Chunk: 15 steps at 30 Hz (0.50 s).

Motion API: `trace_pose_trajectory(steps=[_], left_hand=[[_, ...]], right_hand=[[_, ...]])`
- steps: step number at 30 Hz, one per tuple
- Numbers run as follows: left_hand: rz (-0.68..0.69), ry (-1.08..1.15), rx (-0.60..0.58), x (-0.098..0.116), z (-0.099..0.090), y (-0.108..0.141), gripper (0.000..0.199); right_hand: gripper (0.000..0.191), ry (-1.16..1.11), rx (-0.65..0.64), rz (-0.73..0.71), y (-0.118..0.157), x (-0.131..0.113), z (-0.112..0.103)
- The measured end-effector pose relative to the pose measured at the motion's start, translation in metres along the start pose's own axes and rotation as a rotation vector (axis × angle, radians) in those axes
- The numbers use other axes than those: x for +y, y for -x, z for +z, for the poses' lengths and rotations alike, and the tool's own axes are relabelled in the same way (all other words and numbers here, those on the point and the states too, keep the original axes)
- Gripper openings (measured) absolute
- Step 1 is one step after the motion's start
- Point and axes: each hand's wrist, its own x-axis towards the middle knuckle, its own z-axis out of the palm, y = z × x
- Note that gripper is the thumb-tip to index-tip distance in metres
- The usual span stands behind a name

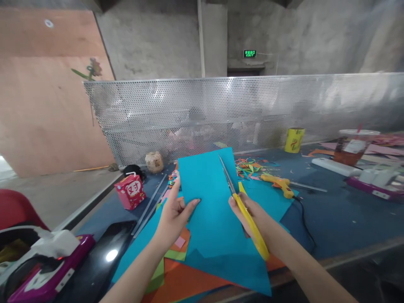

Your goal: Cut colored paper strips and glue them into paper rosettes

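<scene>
A blue paper sheet (pixel 208 198) is held up over the table, its left edge pinched between the thumb and fingers of my left hand (pixel 176 208). My right hand (pixel 252 214) grips yellow-handled scissors (pixel 252 229). The metal blades point up and away, lying against the right part of the sheet near its top edge. Under the held sheet are more blue paper (pixel 271 202), orange paper (pixel 189 280) and green pieces (pixel 156 277). A small pink scrap (pixel 179 242) sits on orange paper beside my left wrist.
Paper strips (pixel 249 168) and a yellow glue gun (pixel 279 184) lie behind and right. A red drink box (pixel 130 191), a black phone (pixel 110 244) and a purple power strip (pixel 50 273) are left. A cup (pixel 352 147) stands far right. A perforated metal screen (pixel 158 109) borders the back.
</scene>
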Motion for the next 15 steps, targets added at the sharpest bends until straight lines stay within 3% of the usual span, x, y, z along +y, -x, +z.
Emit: trace_pose_trajectory(steps=[4, 9, 15], left_hand=[[0.007, 0.037, 0.016, 0.0013, 0.0001, -0.0018, 0.073], [-0.007, 0.023, 0.04, 0.003, 0.0002, -0.0019, 0.07], [0.014, 0.018, 0.049, 0.003, 0.0012, -0.0002, 0.072]], right_hand=[[0.034, -0.02, -0.029, -0.021, 0.0006, 0.0058, 0.0003], [0.035, -0.032, 0.018, 0.068, 0.0016, 0.0086, 0.002], [0.037, -0.01, 0.052, 0.014, 0.0013, 0.003, -0.0003]])
